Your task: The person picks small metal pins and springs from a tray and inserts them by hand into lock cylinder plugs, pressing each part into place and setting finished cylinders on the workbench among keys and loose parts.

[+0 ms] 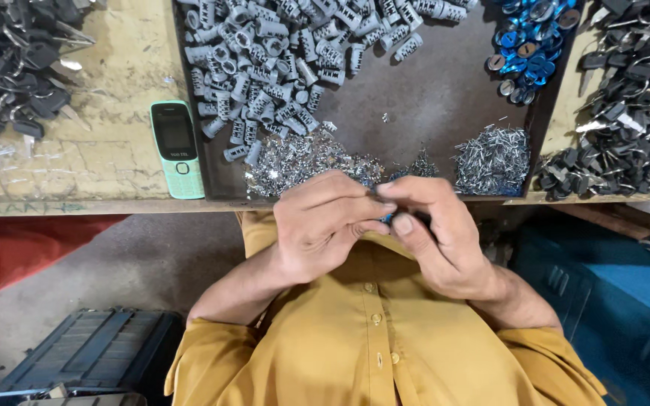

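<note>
My left hand (325, 222) and my right hand (434, 233) meet in front of my chest at the near edge of the bench. Both pinch one small part (386, 216) between fingertips; only a bit of blue and dark metal shows, the rest is hidden by fingers. Just beyond my hands lie heaps of tiny shiny metal pins (302, 159) and a second heap (493, 159) on a dark tray (438, 98). A large pile of grey lock cylinders (280, 60) fills the tray's far left.
A mint-green push-button phone (177, 149) lies on the worn bench left of the tray. Blue-topped keys (532, 45) sit at the tray's far right. Black-headed keys are heaped at far left (13, 60) and right (626, 105). A dark crate (92, 349) stands on the floor.
</note>
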Demonstrator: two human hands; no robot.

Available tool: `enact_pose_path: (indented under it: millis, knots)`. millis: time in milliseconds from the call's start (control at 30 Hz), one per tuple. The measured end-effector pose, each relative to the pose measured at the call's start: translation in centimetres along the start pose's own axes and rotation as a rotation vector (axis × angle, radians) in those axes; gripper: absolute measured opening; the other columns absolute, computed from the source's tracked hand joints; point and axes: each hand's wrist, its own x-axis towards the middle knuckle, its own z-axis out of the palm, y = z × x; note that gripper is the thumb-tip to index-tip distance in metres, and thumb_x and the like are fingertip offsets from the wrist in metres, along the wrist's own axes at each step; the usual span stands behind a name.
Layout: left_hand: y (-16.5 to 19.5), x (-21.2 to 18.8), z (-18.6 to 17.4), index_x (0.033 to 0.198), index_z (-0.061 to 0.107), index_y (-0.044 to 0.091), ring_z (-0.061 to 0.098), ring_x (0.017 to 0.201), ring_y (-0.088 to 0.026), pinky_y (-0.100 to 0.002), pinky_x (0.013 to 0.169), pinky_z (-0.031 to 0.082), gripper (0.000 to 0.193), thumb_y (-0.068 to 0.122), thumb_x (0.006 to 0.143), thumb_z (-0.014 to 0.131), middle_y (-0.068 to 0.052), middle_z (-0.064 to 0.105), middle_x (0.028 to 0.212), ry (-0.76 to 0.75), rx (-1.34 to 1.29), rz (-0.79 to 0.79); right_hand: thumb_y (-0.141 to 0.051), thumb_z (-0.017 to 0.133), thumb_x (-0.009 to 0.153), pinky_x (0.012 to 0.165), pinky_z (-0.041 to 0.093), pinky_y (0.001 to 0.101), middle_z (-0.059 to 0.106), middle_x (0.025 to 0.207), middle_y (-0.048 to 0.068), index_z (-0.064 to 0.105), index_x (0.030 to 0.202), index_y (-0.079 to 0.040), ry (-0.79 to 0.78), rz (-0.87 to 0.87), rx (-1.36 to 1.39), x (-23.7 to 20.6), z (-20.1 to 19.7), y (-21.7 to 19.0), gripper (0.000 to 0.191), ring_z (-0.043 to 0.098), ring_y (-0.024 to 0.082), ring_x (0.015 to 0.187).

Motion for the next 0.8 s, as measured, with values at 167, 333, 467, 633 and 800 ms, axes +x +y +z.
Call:
enact_pose_path:
  millis: [167, 333, 467, 633, 800]
  knots:
    - [0.2, 0.0, -0.4, 0.106, 0.072, 0.005, 0.071, 0.086, -0.021, -0.029, 0.074, 0.057, 0.021, 0.005, 0.087, 0.082, -0.006, 0.070, 0.095, -0.158, -0.080, -0.102, 0.001, 0.053, 0.091, 0.086, 0.057, 0.0285, 0.071, 0.103, 0.009, 0.039, 0.151, 0.002, -0.193, 0.161, -0.208, 1.6, -0.8, -1.1, 0.061, 0.072, 0.015, 0.093]
    - [-0.1, -0.4, 0.1, 0.111, 0.074, 0.004, 0.070, 0.085, -0.015, -0.027, 0.075, 0.057, 0.023, 0.006, 0.089, 0.081, -0.007, 0.070, 0.102, -0.024, -0.069, -0.248, -0.013, 0.072, 0.088, 0.086, 0.053, 0.0322, 0.067, 0.112, 0.016, 0.050, 0.141, 0.001, -0.113, -0.004, -0.243, 3.0, -1.0, -1.2, 0.059, 0.069, 0.025, 0.096]
    - [-0.6, -0.5, -0.9, 0.127, 0.065, 0.001, 0.063, 0.099, -0.016, -0.026, 0.081, 0.056, 0.052, 0.025, 0.085, 0.085, -0.014, 0.063, 0.120, 0.108, -0.089, -0.120, -0.016, 0.071, 0.096, 0.078, 0.055, 0.0340, 0.074, 0.100, 0.011, 0.069, 0.119, -0.006, 0.034, 0.083, -0.322, 4.1, -2.4, -1.8, 0.025, 0.073, 0.023, 0.087]
    - [-1.1, -1.2, -1.5, 0.122, 0.066, 0.000, 0.064, 0.092, -0.013, -0.024, 0.078, 0.055, 0.034, 0.023, 0.099, 0.075, -0.011, 0.066, 0.114, 0.256, -0.130, -0.153, -0.018, 0.076, 0.086, 0.074, 0.061, 0.0379, 0.077, 0.098, 0.008, 0.074, 0.109, -0.007, -0.673, -0.002, -0.484, 7.6, -4.7, -3.8, 0.025, 0.074, 0.022, 0.088]
    - [-1.7, -1.3, -1.4, 0.114, 0.066, -0.002, 0.066, 0.089, -0.015, -0.025, 0.078, 0.053, 0.018, 0.012, 0.103, 0.069, -0.010, 0.069, 0.104, 0.305, -0.034, -0.147, -0.015, 0.075, 0.100, 0.094, 0.056, 0.0409, 0.062, 0.124, 0.016, 0.060, 0.131, -0.003, 0.347, -0.115, -0.694, 8.4, -8.0, -8.6, 0.037, 0.065, 0.027, 0.110]
